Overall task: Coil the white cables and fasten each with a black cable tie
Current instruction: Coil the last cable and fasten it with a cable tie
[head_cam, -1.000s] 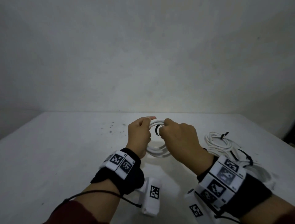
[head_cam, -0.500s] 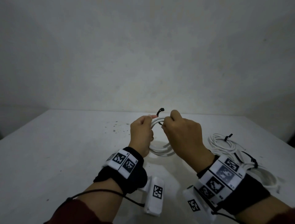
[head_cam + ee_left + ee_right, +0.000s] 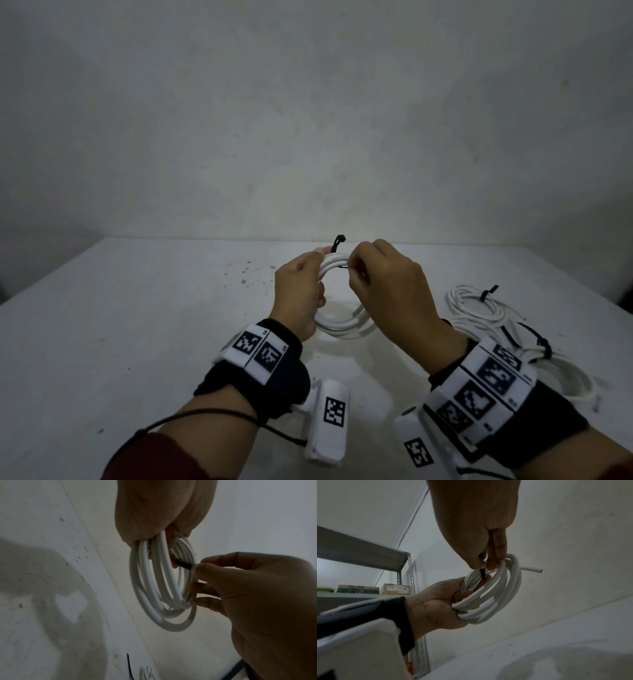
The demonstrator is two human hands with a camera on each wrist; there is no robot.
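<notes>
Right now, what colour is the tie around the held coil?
Black tie on the white coil, clearest in the right wrist view.

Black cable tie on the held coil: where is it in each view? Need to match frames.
Head: black cable tie sticks up above the white coil, centre, between both hands.
Left wrist: short black strip right of centre, pinched by the right hand.
Right wrist: black strip just above centre, below the right hand's fingers.
Shared landmark: the white coil, gripped by the left hand.
</notes>
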